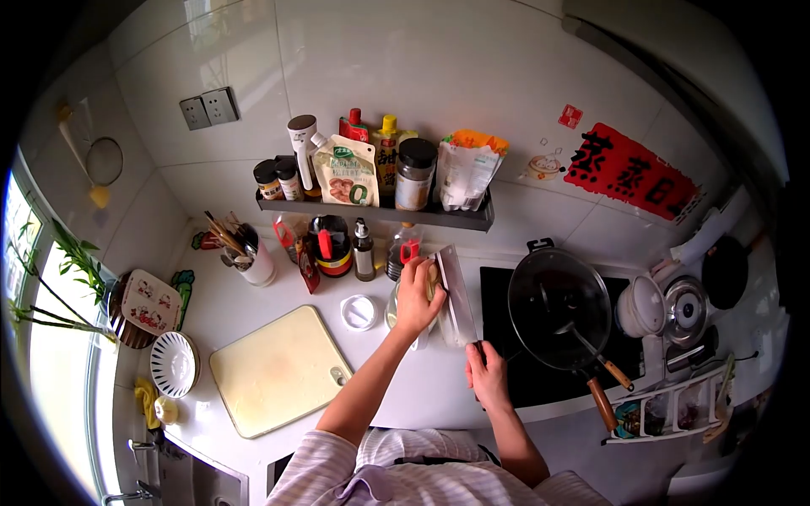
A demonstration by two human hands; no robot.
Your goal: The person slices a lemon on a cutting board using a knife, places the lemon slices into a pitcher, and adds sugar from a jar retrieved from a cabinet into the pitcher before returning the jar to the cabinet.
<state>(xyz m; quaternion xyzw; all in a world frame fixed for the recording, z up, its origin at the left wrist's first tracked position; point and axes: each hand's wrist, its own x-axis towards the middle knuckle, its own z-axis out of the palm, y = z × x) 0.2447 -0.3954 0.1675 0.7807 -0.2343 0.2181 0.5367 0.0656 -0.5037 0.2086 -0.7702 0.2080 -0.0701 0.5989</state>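
My right hand [488,377] is wrapped round the dark handle of a cleaver [458,297], whose broad blade stands tilted on edge, pointing away from me. Against the blade's left face, my left hand [418,297] is closed with its fingers bent round something pale yellow-green that I cannot make out. Below that hand, a clear bowl [391,310] is partly hidden by the wrist. A small round white-lidded container [359,313] stands just left of it. Farther left lies a cream cutting board [274,371] with a few wet-looking marks.
To the right, a lidded wok [558,308] sits on the black cooktop [496,316], with a ladle [591,347] across it. Bottles, including a dark pump bottle [364,253], line the wall beneath a seasoning shelf [380,212]. A striped bowl [175,364] stands near the sink [211,485].
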